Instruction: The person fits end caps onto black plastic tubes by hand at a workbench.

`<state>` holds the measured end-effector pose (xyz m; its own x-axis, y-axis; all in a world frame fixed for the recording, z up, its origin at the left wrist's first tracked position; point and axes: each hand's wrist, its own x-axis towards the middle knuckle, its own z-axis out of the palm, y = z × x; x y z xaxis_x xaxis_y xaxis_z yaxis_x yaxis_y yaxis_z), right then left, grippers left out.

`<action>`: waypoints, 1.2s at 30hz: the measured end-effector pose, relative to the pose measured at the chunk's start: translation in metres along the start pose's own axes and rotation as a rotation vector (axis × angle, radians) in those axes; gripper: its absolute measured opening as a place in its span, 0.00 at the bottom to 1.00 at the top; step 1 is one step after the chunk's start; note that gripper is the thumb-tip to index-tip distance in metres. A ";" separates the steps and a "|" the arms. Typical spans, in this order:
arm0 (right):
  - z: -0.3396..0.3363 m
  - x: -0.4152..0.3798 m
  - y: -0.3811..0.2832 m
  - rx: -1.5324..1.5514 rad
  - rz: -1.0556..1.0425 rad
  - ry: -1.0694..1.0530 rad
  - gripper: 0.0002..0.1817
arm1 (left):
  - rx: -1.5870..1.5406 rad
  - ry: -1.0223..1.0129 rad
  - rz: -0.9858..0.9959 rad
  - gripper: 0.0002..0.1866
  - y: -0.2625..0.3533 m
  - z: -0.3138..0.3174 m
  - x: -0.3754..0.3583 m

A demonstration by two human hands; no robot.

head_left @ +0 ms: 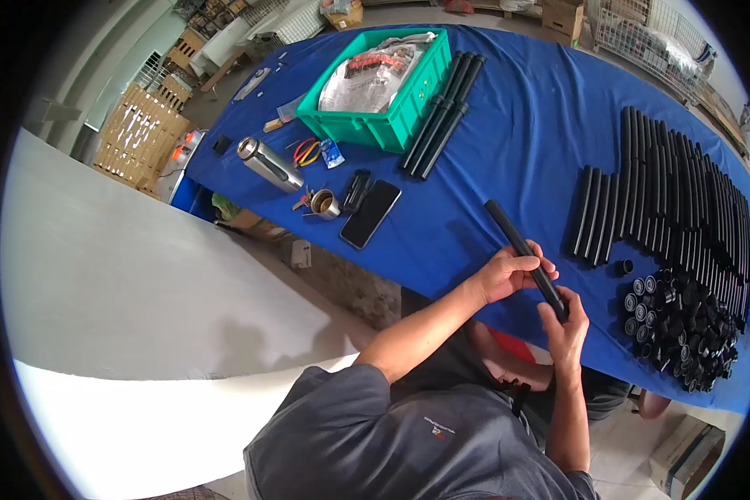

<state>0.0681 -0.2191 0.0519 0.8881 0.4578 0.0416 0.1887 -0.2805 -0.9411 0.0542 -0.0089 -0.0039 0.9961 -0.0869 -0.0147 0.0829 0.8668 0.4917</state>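
A straight black tube (508,223) is held at a slant over the near edge of the blue-covered table. My left hand (512,273) is closed around its middle, thumb on top. At the lower end, the fingers and thumb of my right hand (567,323) are wrapped round the tube and partly hide that end. To the right lies a heap of small black caps (683,329), with a single black ring-like cap (624,267) apart from it. Beyond the heap, many black tubes (675,192) lie side by side in rows.
A green crate (367,133) with newspaper (375,79) stands at the back; several joined black tubes (443,117) lie beside it. On the left are a steel flask (271,165), a metal cup (325,204), a phone (371,214), a black object (356,192) and red-and-yellow-handled pliers (307,152).
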 end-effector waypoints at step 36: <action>-0.004 0.013 -0.002 -0.303 -0.122 -0.054 0.18 | -0.013 0.035 -0.003 0.09 -0.002 0.003 0.003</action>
<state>0.0812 -0.2164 0.0554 0.8293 0.5452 0.1227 0.4157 -0.4552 -0.7874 0.0567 -0.0121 -0.0020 0.9963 -0.0725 -0.0471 0.0863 0.8727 0.4806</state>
